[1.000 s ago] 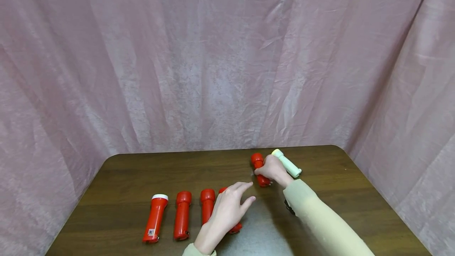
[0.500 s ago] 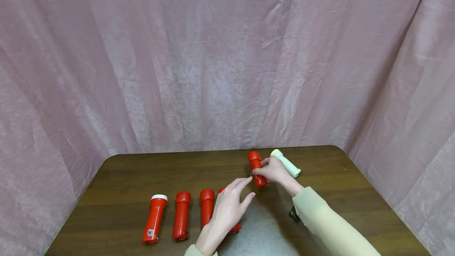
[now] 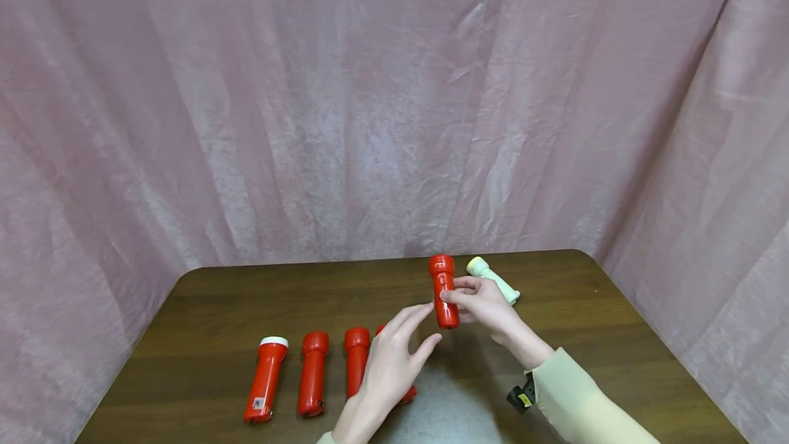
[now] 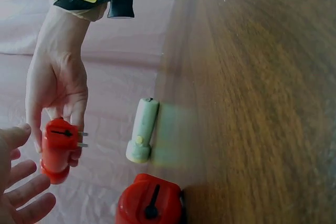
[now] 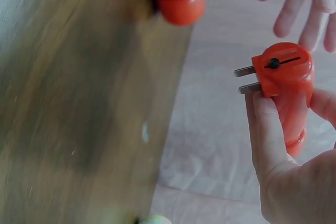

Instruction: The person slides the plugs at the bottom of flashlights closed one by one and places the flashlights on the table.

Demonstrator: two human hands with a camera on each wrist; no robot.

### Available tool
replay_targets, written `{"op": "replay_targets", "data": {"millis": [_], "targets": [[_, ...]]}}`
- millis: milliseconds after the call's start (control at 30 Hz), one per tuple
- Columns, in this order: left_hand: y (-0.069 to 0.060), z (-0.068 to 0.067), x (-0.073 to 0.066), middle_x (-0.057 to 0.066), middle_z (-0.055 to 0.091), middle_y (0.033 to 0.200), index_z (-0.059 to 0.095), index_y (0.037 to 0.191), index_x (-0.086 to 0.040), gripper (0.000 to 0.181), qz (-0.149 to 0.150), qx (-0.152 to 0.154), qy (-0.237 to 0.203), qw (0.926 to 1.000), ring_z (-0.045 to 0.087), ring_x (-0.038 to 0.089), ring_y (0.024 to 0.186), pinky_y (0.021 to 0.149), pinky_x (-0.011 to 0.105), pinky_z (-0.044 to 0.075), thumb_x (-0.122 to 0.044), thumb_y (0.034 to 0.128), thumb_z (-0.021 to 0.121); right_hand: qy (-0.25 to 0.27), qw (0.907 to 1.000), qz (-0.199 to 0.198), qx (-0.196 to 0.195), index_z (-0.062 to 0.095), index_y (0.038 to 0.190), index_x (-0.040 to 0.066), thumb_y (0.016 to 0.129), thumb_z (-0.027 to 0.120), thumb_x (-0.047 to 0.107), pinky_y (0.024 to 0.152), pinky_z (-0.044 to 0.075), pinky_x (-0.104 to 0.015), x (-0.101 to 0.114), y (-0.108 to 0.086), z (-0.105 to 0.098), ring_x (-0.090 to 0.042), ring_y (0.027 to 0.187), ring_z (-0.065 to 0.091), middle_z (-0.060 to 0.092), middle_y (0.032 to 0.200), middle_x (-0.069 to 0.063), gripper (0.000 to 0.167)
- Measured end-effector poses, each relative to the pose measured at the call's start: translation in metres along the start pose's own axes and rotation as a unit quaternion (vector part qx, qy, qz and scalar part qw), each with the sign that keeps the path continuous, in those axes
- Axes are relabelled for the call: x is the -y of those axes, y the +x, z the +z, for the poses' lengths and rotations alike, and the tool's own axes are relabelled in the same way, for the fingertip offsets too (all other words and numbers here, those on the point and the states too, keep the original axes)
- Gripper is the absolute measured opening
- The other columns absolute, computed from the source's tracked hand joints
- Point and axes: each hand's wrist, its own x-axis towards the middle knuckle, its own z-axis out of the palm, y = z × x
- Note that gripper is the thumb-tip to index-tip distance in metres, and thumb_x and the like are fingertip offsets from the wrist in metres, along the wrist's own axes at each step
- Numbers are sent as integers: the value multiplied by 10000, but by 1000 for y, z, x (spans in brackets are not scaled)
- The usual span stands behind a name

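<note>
Pinching the red plug-in flashlight (image 3: 445, 309) between thumb and fingers, the right hand (image 3: 488, 303) should avoid its bare prongs (image 5: 250, 88). Left hand (image 3: 394, 358), empty, fingers parted, has the flashlight just beside its fingertips; contact unconfirmed.

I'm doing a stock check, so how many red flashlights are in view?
5: a white-rimmed one at the row's left end, a second and third to its right, a fourth partly hidden by the left hand, and a fifth held in the right hand.
</note>
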Motion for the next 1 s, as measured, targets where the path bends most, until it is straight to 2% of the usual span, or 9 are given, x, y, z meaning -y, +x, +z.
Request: {"op": "replay_targets", "data": {"millis": [133, 333, 467, 600, 767, 933, 1000], "targets": [[-3, -5, -3, 6, 756, 1277, 727, 1324, -148, 493, 205, -117, -79, 9997, 760, 169, 1119, 904, 344, 639, -200, 857, 876, 268, 9996, -1, -1, 534, 1399, -126, 975, 692, 176, 806, 654, -310, 6, -9, 1, -127, 873, 777, 766, 1183, -138, 544], [-7, -12, -11, 0, 752, 1284, 724, 1325, -156, 506, 546, -257, -58, 9982, 750, 153, 1139, 936, 310, 630, -204, 848, 885, 613, 9979, -113, 151, 478, 1459, -131, 999, 646, 161, 818, 649, -291, 13, -27, 4, -105, 890, 761, 755, 1167, -61, 570], [-7, -16, -15, -14, 754, 1285, 726, 1321, -167, 524, 740, -418, 23, 9964, 751, 146, 1129, 932, 289, 618, -209, 829, 899, 1091, 9933, -218, 300, 448, 1468, -135, 1016, 619, 147, 808, 644, -271, 16, -40, 6, -90, 897, 765, 758, 1091, 40, 560], [-6, -22, -21, -5, 755, 1287, 726, 1323, -162, 552, 892, -487, 14, 9948, 754, 156, 1119, 924, 284, 615, -207, 806, 913, 1597, 9842, -427, 637, 498, 1405, -95, 1047, 581, 137, 806, 648, -263, 17, -51, 6, -80, 903, 778, 775, 1042, 86, 434], [-5, -30, -28, -14, 750, 1296, 720, 1335, -166, 548, 1090, -460, -60, 9930, 746, 151, 1135, 936, 258, 606, -201, 820, 903, 2118, 9703, -666, 958, 592, 1286, 73, 1073, 528, 117, 839, 652, -267, 19, -63, 8, -84, 959, 787, 798, 1075, 73, 227], [-4, -36, -34, 0, 749, 1295, 717, 1338, -153, 557, 1389, -609, -123, 9883, 744, 160, 1134, 933, 241, 602, -178, 813, 904, 2543, 9548, -968, 1193, 620, 1268, 142, 1086, 477, 89, 864, 649, -262, 20, -72, 12, -80, 1007, 787, 804, 1144, 48, 237], [-4, -38, -35, 3, 747, 1304, 723, 1331, -150, 557, 1423, -622, -148, 9878, 742, 162, 1145, 945, 234, 598, -174, 806, 908, 2707, 9480, -1070, 1287, 627, 1272, 149, 1091, 456, 78, 871, 648, -261, 20, -74, 12, -74, 1020, 785, 803, 1169, 44, 258]]}}
